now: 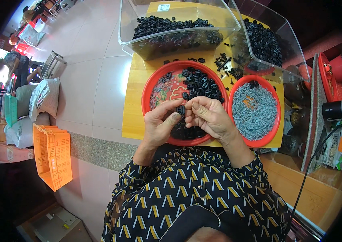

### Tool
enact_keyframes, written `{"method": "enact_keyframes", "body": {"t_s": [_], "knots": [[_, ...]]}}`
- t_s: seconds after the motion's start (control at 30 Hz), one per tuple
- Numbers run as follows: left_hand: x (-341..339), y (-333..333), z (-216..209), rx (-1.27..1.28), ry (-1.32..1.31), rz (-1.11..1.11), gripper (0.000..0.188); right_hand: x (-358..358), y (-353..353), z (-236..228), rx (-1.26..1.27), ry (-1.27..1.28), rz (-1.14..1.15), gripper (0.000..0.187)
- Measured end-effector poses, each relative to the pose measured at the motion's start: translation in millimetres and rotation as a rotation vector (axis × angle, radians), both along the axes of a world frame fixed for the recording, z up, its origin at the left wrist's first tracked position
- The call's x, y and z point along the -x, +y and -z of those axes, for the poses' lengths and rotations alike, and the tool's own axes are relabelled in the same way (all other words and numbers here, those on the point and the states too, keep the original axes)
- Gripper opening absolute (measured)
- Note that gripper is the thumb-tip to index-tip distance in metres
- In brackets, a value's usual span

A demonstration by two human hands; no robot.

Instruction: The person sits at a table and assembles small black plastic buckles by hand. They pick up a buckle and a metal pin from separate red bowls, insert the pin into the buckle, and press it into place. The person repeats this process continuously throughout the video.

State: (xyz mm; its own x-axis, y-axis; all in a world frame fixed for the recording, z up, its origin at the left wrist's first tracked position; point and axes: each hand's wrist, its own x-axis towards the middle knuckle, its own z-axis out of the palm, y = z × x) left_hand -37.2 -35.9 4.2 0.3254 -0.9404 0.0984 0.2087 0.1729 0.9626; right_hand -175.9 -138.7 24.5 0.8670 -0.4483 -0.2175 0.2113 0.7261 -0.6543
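Note:
Over a red round tray [146, 86] my left hand [159, 124] pinches a small black oval plastic piece [180, 109] between thumb and fingers. My right hand [213, 119] is close beside it, thumb and fingertips pressed together; whatever they hold is too small to make out. Many black two-holed oval pieces [204, 85] lie in the tray's right part, and more show below my hands. A few silver screws [161, 87] are at its left side. To the right, a second red tray [279, 121] bears a heap of silver screws [255, 115].
Two clear plastic bins [187, 34] [263, 44] with black parts stand at the far side of the yellow table [132, 109]. Loose black parts [222, 62] lie between bins and trays. An orange crate [53, 155] and white sacks [44, 99] are on the left. A person [15, 66] is farther off.

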Motion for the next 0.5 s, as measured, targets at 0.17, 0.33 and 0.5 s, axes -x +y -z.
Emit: {"method": "enact_keyframes", "body": {"t_s": [0.17,0.33,0.5], "knots": [[4,2,-1,0.011,0.038,-0.029,0.030,1,6,-2,0.049,0.067,-0.005,0.017],[3,4,2,0.006,0.001,-0.031,0.030,1,8,-2,0.086,0.105,0.001,0.018],[7,3,-3,0.027,-0.014,-0.032,0.030,-1,12,-5,0.068,0.110,0.013,0.016]]}}
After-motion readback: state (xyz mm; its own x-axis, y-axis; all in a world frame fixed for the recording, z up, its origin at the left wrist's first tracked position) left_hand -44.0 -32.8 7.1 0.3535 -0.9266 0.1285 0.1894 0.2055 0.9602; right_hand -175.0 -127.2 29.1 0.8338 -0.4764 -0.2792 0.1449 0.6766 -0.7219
